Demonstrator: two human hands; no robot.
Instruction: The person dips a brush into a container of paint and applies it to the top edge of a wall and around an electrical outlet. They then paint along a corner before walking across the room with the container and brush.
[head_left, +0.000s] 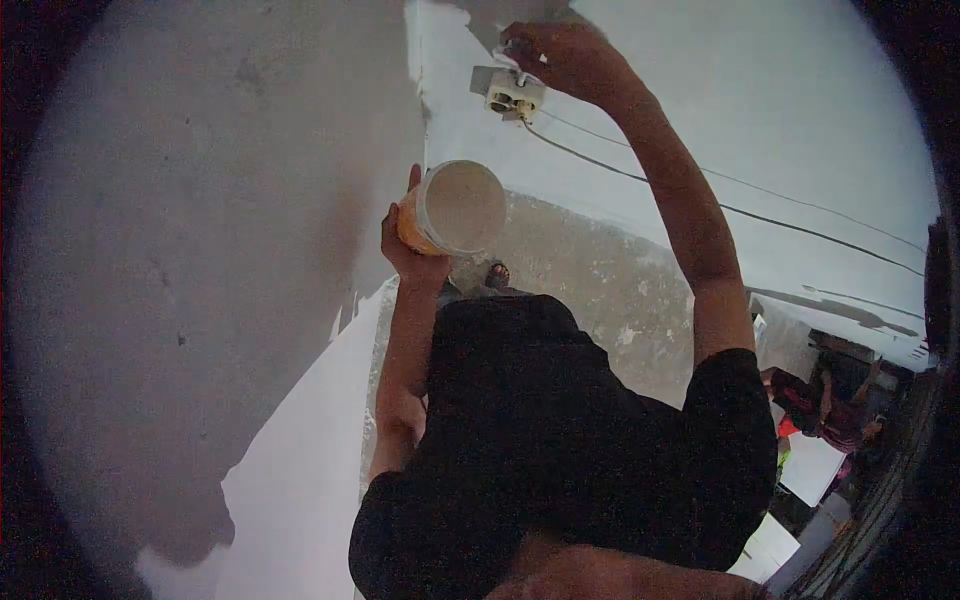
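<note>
My left hand [408, 240] is wrapped around a round plastic tub [412, 226] with a pale rim. The tub's open top faces me, and its inside looks pale beige. Up at the white wall, my right hand [572, 62] is closed with bent fingers just above a socket box [520, 92]. A small pale thing shows at its fingertips, but I cannot make out what it is. A cord [580, 154] runs from the socket box off to the right.
A grey wall [200, 200] with a ragged white painted area [290, 460] stands on the left. Below lies a speckled floor [610, 270], with a foot [497, 274] on it. Another person [825, 405] sits at the far right near a white panel [810, 468].
</note>
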